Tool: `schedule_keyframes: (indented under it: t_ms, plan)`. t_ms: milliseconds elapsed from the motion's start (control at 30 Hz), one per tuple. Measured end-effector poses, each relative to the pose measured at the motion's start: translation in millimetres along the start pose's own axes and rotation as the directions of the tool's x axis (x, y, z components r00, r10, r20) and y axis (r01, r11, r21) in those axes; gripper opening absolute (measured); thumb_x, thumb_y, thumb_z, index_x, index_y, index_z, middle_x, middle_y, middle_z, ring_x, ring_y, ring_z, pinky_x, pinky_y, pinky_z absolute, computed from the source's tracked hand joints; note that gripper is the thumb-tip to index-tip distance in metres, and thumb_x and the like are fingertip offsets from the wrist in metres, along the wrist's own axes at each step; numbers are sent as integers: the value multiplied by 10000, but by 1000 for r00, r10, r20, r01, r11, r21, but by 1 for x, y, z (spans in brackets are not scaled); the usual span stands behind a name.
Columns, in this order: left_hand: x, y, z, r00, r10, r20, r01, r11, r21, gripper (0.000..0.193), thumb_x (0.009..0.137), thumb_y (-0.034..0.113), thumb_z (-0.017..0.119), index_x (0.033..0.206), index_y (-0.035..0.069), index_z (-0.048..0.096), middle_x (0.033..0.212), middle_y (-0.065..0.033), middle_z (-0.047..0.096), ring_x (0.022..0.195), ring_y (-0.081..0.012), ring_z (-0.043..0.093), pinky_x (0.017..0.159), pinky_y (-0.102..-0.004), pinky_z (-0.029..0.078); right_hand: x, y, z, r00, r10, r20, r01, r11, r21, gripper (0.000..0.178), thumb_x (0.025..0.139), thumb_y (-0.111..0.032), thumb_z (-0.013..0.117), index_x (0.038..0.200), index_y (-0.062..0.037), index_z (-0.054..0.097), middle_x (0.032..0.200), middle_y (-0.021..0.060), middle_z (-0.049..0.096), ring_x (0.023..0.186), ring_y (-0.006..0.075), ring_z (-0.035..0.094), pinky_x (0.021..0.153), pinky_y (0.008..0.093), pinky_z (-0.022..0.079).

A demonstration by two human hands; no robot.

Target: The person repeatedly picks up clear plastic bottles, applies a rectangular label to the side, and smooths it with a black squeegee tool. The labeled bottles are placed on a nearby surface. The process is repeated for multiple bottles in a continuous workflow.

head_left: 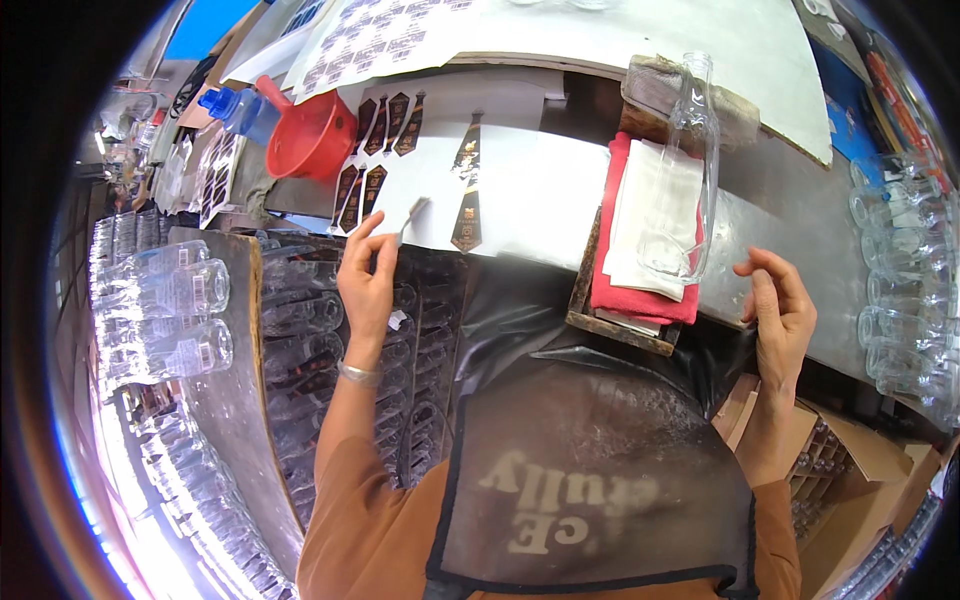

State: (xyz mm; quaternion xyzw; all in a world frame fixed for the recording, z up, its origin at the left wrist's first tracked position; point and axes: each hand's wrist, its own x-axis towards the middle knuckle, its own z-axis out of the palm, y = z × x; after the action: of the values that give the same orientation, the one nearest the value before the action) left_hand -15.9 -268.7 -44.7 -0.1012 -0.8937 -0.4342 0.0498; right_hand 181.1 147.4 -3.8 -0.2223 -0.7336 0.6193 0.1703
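Between the thumb and forefinger of my left hand (366, 285) is a small thin grey piece with a flat end (413, 219), its kind unclear. It is just above a white backing sheet (540, 190) bearing a dark tie-shaped label (467, 215) with gold print. A clear glass bottle (690, 150) lies lengthwise on a folded white cloth (640, 225). Beneath that is a red cloth (640, 303) in a wooden holder (618, 335). My right hand (783, 320) is to the right of the bottle, fingers loosely curled and apart, with nothing visible in them.
A red plastic dipper (310, 135) and a blue-capped bottle (240, 112) stand at the back left. More dark labels (362, 192) lie nearby. Rows of glass bottles flank me, on a left board (170, 300) and at the right (895, 290). Open cardboard boxes (860, 470) sit lower right.
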Motion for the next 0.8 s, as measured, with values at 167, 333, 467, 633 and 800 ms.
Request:
schedule_keyframes:
  t_ms: [167,333,467,633,800]
  plan:
    - [11,105,41,954,-61,295,254,688,-680,439,1092,324,413,1279,1,645,1503,-155,497,1351,-191,482,1083,-336,406,27,-62,61,808,-524,270,587,750,-305,336,822,-27,767,1148,-42,688,1127,93,667,675,123,588,610,251,491]
    - [7,181,69,914,196,355,181,586,-790,570,1110,393,280,1290,-18,631,1556,-221,403,1448,-271,380,1158,-397,323,52,-87,98,665,-702,256,710,488,-507,264,791,-83,758,1030,-66,648,1077,72,630,695,211,661,561,312,522]
    - [-1,195,78,828,366,425,28,730,-683,616,1100,433,262,1300,-35,610,1558,-229,394,1481,-318,326,1214,-435,213,43,-86,73,680,-696,231,694,508,-510,144,795,-40,732,922,-61,668,997,69,631,674,198,646,551,309,501]
    - [10,197,94,869,361,340,-18,708,-706,632,1053,454,404,1410,-55,520,1540,-219,413,1449,-306,366,1202,-419,231,31,-97,29,830,-477,291,545,805,-234,98,791,7,682,884,-25,678,867,37,628,605,98,551,533,256,425]
    - [27,188,146,826,370,425,1,753,-658,774,919,275,685,1538,-27,330,1534,-216,415,1431,-291,388,1181,-413,286,71,-79,28,927,-215,307,265,956,-129,89,866,-57,662,898,26,657,756,0,621,651,30,524,577,220,414]
